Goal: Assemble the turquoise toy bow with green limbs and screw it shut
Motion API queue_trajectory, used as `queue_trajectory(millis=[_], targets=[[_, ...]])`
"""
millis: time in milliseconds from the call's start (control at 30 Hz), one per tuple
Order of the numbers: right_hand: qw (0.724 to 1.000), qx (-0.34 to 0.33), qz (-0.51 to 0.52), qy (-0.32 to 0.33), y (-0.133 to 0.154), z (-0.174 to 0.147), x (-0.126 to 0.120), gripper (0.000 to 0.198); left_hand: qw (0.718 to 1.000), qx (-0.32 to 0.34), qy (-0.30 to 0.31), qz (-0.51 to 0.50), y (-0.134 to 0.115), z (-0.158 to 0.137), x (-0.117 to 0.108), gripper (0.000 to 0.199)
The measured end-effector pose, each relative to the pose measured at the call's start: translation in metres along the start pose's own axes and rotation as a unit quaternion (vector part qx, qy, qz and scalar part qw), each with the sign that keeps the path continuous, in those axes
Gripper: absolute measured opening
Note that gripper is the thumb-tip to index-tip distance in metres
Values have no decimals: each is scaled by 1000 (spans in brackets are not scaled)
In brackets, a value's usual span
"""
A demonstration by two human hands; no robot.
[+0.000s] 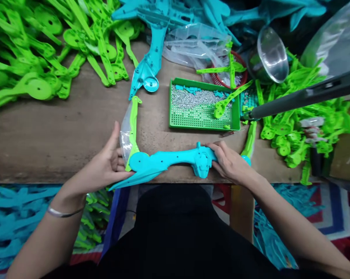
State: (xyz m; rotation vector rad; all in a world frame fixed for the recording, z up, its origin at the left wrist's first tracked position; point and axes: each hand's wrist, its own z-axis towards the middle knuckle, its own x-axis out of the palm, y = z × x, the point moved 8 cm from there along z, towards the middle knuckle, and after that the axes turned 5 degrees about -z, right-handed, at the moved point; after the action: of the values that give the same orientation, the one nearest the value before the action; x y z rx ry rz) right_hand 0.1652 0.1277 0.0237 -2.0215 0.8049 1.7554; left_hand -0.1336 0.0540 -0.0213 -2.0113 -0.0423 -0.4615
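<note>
A turquoise plastic toy part (177, 157) lies level along the table's front edge. At its round left end a lime-green arm (133, 128) stands out away from me, with a clear plastic blade (125, 133) along its left side. My left hand (112, 159) cups this jointed end, its thumb raised and its fingers curled against the green arm and turquoise piece. Around the narrow right end of the turquoise part, my right hand (225, 161) is closed. Behind my right hand lies another green arm (250, 141) with a turquoise end, partly covered.
A green perforated tray (204, 127) holds many small screws, turquoise bits and a green piece. Green parts (35, 87) heap at left and right. A turquoise part (157, 44) lies ahead. A metal bowl (275, 58) and a dark grey bar (302, 95) occupy the right.
</note>
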Motion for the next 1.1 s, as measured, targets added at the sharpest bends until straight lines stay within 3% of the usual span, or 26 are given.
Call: queue_trajectory(millis=[200, 300, 400, 500, 767, 933, 1100], targets=[[1000, 4, -23, -21, -2, 0, 3, 45, 998, -31, 3, -51, -6, 1, 1, 132], [999, -6, -23, -27, 0, 1, 3, 43, 994, -61, 0, -91, -8, -1, 2, 105], [999, -10, -17, -33, 2, 2, 1, 43, 986, -118, -79, -90, -1, -1, -4, 68], [999, -3, -4, -35, 2, 2, -1, 41, 976, -159, -146, -34, 6, 0, -7, 52], [999, 6, 25, -35, -4, 7, -3, 38, 971, -104, -212, -41, 1, 8, -4, 45], [999, 6, 31, -43, -2, 7, -4, 38, 975, -80, -206, -5, -4, 8, -3, 48], [994, 17, 111, 12, -11, 10, -6, 46, 976, -65, -207, 21, -13, 10, 0, 42]])
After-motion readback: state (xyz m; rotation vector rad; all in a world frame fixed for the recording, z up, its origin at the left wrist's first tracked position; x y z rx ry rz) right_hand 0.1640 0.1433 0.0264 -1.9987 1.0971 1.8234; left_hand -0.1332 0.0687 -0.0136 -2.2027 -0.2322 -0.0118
